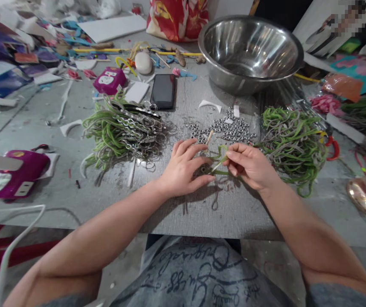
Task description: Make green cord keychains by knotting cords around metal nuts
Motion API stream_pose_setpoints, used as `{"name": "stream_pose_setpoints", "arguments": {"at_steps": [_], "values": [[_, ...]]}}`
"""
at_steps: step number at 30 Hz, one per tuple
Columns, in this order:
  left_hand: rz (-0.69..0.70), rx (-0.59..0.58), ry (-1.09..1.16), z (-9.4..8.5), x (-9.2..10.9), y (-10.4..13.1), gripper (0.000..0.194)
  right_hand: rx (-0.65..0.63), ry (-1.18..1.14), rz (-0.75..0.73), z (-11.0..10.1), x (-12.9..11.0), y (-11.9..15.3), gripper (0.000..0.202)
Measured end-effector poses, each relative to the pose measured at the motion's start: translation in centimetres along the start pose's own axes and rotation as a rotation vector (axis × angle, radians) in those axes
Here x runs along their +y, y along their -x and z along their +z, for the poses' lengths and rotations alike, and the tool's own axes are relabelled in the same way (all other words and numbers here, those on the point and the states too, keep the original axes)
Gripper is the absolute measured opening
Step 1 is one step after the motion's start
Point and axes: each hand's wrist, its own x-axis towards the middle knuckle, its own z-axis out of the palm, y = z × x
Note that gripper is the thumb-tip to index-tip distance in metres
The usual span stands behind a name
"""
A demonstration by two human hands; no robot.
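Observation:
A thin green cord [220, 172] runs between my two hands low over the table. My right hand [250, 165] pinches it between thumb and fingertips. My left hand [186, 168] lies palm down with fingers spread; its thumb and forefinger come close to the cord, though I cannot tell whether they touch it. Just beyond my fingers are many small silver beads [234, 130] and a small wooden stick [209, 137]. To the right lies a tangled heap of green and grey cords [293, 145]. Left of my hands is a bundle of similar cords with silver chain-like parts [122, 132].
At the back right stands a large steel bowl [250, 53]. A black phone [163, 91] lies behind the beads. Purple power sockets [110, 80] and scraps cover the left side. Red-handled scissors [332, 147] poke out at the right heap.

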Motion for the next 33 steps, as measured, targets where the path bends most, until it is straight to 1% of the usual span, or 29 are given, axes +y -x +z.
{"name": "stream_pose_setpoints", "arguments": {"at_steps": [3,5,10,13,15,16,18,19,20,22,24,26,29,33], "values": [[0.023,0.022,0.007,0.1,0.1,0.1,0.042,0.009,-0.036,0.014,0.7,0.4,0.1,0.025],[0.043,0.050,0.011,0.1,0.1,0.2,0.040,0.029,-0.042,0.008,0.9,0.4,0.1,0.024],[0.039,0.083,-0.004,0.2,0.1,0.1,0.019,0.047,-0.041,0.008,1.0,0.5,0.0,0.025],[0.019,0.080,0.008,0.2,0.1,0.0,0.017,0.058,0.001,-0.011,0.8,0.8,-0.1,0.023],[0.009,0.080,0.023,0.1,0.0,-0.1,0.017,0.117,0.103,-0.087,0.6,1.1,-0.1,0.019],[0.006,0.079,0.030,0.1,0.0,-0.1,0.017,0.164,0.195,-0.155,0.6,1.1,0.1,0.017],[0.006,0.078,0.039,0.1,0.0,-0.1,0.017,0.247,0.450,-0.340,0.6,1.2,0.5,0.020],[0.008,0.078,0.043,0.2,0.0,0.0,0.017,0.251,0.588,-0.436,0.6,1.2,0.7,0.024],[0.010,0.079,0.046,0.2,0.0,0.0,0.017,0.220,0.713,-0.519,0.7,1.2,1.0,0.028],[0.020,0.087,0.048,0.3,0.0,0.0,0.017,0.099,0.869,-0.657,0.8,1.4,1.2,0.035],[0.038,0.105,0.047,0.4,-0.1,0.1,0.017,-0.038,0.936,-0.731,0.9,1.6,1.1,0.041],[0.053,0.120,0.049,0.4,-0.3,0.1,0.017,-0.113,0.969,-0.771,0.8,2.0,0.7,0.043],[0.060,0.127,0.065,0.4,-0.4,0.2,0.015,-0.117,0.994,-0.806,0.6,2.4,0.3,0.040],[0.060,0.147,0.100,0.4,-0.2,0.2,0.014,-0.089,1.051,-0.827,0.6,2.3,0.3,0.023]]}}
